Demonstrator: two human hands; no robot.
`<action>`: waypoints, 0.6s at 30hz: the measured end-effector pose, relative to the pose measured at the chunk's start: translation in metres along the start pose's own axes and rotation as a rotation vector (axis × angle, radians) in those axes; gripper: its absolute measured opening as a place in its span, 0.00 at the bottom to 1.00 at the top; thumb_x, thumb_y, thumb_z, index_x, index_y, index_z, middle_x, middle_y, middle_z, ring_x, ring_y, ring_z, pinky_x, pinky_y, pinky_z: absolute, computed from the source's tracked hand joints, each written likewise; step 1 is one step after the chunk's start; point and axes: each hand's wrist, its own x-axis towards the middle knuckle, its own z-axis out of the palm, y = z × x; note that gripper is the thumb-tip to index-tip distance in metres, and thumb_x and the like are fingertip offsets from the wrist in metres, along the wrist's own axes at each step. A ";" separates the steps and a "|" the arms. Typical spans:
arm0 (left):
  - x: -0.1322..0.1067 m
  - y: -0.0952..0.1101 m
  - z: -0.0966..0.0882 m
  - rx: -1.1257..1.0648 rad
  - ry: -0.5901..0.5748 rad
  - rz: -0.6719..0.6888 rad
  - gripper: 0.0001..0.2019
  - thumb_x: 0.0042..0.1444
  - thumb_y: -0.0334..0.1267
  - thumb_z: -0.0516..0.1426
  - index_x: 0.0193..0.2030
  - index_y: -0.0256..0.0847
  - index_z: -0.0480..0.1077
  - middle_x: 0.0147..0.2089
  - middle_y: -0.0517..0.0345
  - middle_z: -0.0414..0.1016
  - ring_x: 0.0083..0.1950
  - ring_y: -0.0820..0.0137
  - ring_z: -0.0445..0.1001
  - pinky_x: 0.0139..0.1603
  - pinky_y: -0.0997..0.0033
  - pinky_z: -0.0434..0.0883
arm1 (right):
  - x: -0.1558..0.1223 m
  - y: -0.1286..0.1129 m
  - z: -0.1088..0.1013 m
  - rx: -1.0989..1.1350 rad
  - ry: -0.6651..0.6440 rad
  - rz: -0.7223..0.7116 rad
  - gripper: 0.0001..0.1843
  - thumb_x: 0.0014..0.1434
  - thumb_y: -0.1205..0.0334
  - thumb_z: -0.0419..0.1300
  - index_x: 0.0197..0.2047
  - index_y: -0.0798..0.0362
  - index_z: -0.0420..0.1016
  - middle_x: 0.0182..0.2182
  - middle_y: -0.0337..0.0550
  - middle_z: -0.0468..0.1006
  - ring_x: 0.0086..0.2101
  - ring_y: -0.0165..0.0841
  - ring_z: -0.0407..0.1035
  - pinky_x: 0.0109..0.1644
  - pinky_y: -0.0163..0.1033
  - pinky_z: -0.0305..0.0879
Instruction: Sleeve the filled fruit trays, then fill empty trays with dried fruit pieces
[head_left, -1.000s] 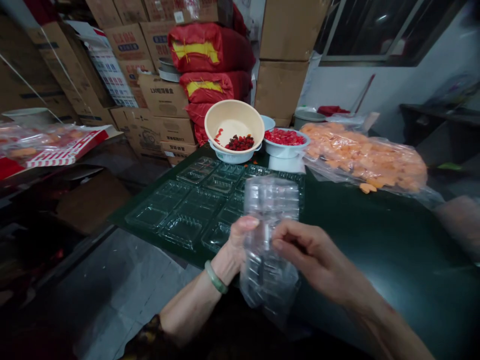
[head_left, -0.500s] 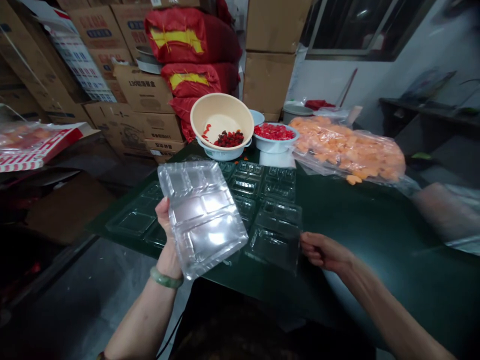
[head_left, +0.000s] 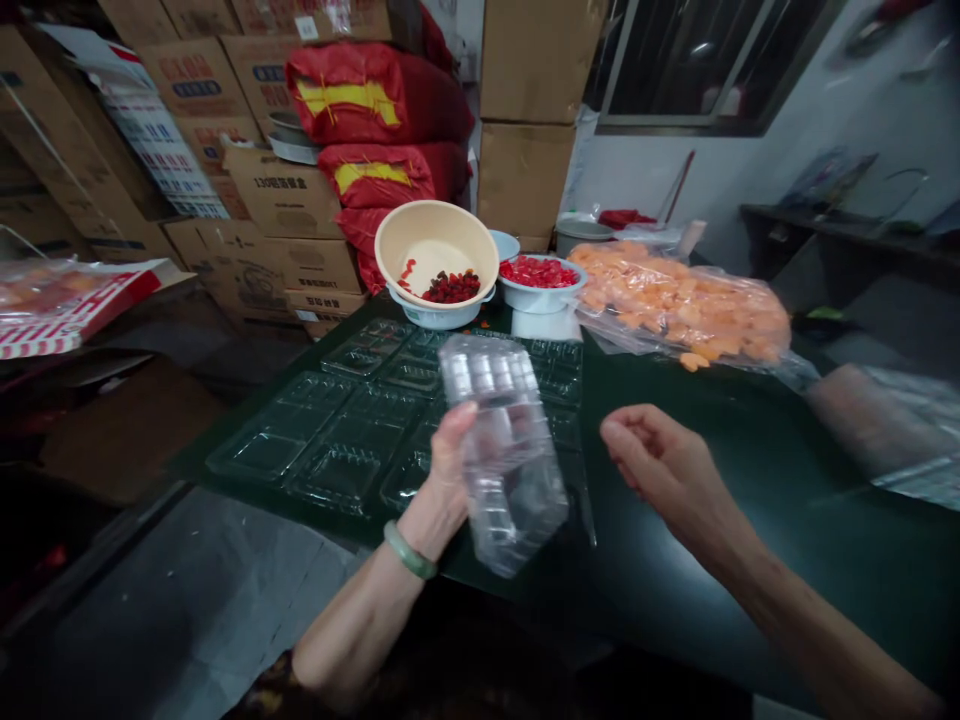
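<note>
My left hand (head_left: pixel 448 468), with a green bangle on its wrist, is closed on a stack of clear plastic compartment trays (head_left: pixel 516 475), tilted above the table's near edge and blurred by motion. Apart from it, over the table to the right, my right hand (head_left: pixel 660 462) has its fingers curled in, with nothing visible in them. On the dark green tabletop lie several more clear trays (head_left: pixel 274 425) side by side, reaching from the left edge to behind the held stack. The held stack partly hides those on the right.
At the table's back stand a cream basin (head_left: pixel 437 235) with dark red pieces and a pale blue bowl (head_left: pixel 544 297) of bright red pieces. A clear bag of orange pieces (head_left: pixel 682 300) lies to their right. Cartons (head_left: pixel 281 190) and red sacks (head_left: pixel 375 95) are stacked behind.
The tray stack in my left hand has moved right and turned more edge-on. My right hand has let go of a tray's edge at the table's right and lifted slightly.
</note>
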 end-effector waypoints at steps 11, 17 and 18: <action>0.012 -0.041 0.017 0.183 -0.234 -0.174 0.22 0.37 0.57 0.59 0.19 0.35 0.71 0.18 0.48 0.70 0.29 0.58 0.72 0.31 0.63 0.67 | 0.014 -0.026 0.015 0.152 -0.565 0.050 0.20 0.48 0.48 0.63 0.21 0.53 0.60 0.11 0.30 0.62 0.12 0.21 0.53 0.15 0.28 0.46; 0.018 -0.043 0.017 0.286 -0.189 -0.191 0.28 0.40 0.61 0.55 0.19 0.32 0.73 0.17 0.46 0.70 0.24 0.64 0.69 0.29 0.67 0.65 | 0.016 -0.028 0.012 0.181 -0.533 0.068 0.22 0.46 0.45 0.64 0.22 0.54 0.62 0.11 0.30 0.63 0.12 0.21 0.55 0.15 0.28 0.49; 0.018 -0.044 0.017 0.282 -0.179 -0.204 0.27 0.40 0.61 0.55 0.19 0.32 0.73 0.18 0.47 0.70 0.24 0.65 0.69 0.29 0.67 0.65 | 0.017 -0.027 0.012 0.182 -0.528 0.079 0.23 0.44 0.45 0.65 0.21 0.54 0.61 0.11 0.30 0.62 0.12 0.21 0.54 0.15 0.28 0.49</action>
